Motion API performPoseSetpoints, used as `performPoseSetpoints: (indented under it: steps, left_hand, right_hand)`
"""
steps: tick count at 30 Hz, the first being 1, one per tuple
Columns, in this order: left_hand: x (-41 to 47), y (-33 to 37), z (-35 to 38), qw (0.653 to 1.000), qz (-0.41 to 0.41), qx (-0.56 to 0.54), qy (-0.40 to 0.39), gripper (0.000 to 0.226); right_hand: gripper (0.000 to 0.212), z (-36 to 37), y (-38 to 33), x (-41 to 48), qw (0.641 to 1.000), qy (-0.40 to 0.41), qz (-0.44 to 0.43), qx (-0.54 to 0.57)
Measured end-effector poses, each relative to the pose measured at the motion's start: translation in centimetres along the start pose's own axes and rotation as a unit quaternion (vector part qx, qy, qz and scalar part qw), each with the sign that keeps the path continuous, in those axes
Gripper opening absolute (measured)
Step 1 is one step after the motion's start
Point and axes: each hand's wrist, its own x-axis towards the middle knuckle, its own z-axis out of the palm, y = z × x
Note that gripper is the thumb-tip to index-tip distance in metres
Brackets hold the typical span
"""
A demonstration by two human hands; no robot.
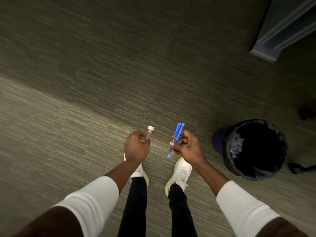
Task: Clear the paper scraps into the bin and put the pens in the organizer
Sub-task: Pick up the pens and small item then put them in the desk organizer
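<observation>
My left hand (136, 146) is closed around a pink-capped pen (150, 133) whose cap end sticks up past the fingers. My right hand (186, 145) grips a small bundle of blue pens (177, 134), held upright and tilted slightly. Both hands hover over the carpet, above my white shoes. A round bin (230, 151) lined with a black bag stands on the floor to the right of my right hand, its inside dark. No organizer or paper scraps show in the view.
Grey-green carpet (102, 82) covers the floor ahead. A grey furniture base or door frame (277, 36) sits at the top right. Dark objects, perhaps chair casters (306, 112), lie near the right edge beyond the bin.
</observation>
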Motion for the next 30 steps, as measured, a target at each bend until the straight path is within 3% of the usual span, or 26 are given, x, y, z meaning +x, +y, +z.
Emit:
performPoseSetpoints:
  steps: [11, 18, 30]
  left_hand:
    - [-7.6, 13.3, -3.6, 0.997, 0.037, -0.068, 0.001, 0.015]
    - [-11.4, 20.2, -7.0, 0.996, 0.069, -0.059, -0.006, 0.019]
    - [-17.0, 29.7, -13.5, 0.988, 0.133, -0.074, 0.008, 0.017]
  right_hand:
    - [0.019, -7.0, -9.4, -5.2, 0.999, 0.029, -0.040, 0.018]
    - [0.005, -10.8, -15.8, -9.2, 0.996, 0.038, -0.059, 0.051]
    - [0.008, -16.1, -23.4, -17.6, 0.993, 0.060, -0.091, 0.049]
